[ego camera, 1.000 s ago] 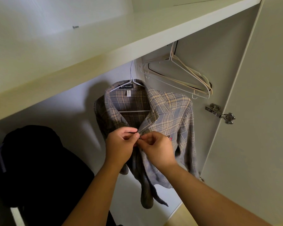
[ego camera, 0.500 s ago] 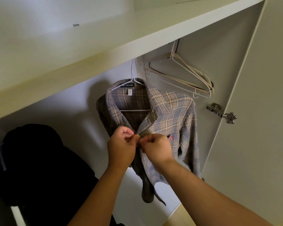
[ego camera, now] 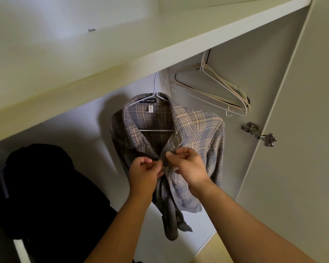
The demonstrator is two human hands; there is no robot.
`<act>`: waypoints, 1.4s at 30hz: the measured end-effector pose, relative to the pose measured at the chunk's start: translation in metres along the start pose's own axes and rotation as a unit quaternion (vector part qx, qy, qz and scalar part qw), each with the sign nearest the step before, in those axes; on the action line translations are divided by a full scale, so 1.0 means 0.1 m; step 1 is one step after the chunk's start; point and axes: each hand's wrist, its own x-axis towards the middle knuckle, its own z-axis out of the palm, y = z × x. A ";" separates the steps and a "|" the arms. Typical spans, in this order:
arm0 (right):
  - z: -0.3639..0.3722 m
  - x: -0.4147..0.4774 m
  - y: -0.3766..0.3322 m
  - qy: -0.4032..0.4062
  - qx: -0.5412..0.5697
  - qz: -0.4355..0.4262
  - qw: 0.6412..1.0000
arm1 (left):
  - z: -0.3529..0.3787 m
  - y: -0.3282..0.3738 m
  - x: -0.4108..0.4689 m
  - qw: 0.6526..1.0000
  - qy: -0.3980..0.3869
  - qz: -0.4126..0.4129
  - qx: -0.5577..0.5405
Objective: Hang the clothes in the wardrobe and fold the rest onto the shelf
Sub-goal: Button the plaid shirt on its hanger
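A grey and tan plaid shirt hangs on a white hanger inside the wardrobe, under the shelf. My left hand pinches the shirt's left front edge just below the collar. My right hand pinches the right front edge beside it. A dark button shows between the two hands, where the edges meet. The shirt's sleeves and tail hang loose below my hands.
Several bare hangers hang to the right of the shirt. A black garment hangs at the left. The open wardrobe door with its metal hinge stands at the right. A small screw lies on the shelf.
Both hands stayed at the shirt's front opening, working the two edges together. The button now shows between the fingers, and the right hand's fingers have spread a little.
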 end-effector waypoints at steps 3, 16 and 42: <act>0.05 0.06 -0.11 0.036 -0.022 -0.066 0.997 | 0.03 0.03 0.03 0.997 -0.014 -0.060 -0.049; 0.00 0.12 -0.22 0.059 -0.001 -0.131 0.990 | 0.00 0.42 0.43 0.975 0.049 -0.082 -0.199; 0.19 0.00 -0.54 -0.024 0.014 -0.206 0.978 | 0.22 0.74 0.12 0.968 0.010 0.250 -0.029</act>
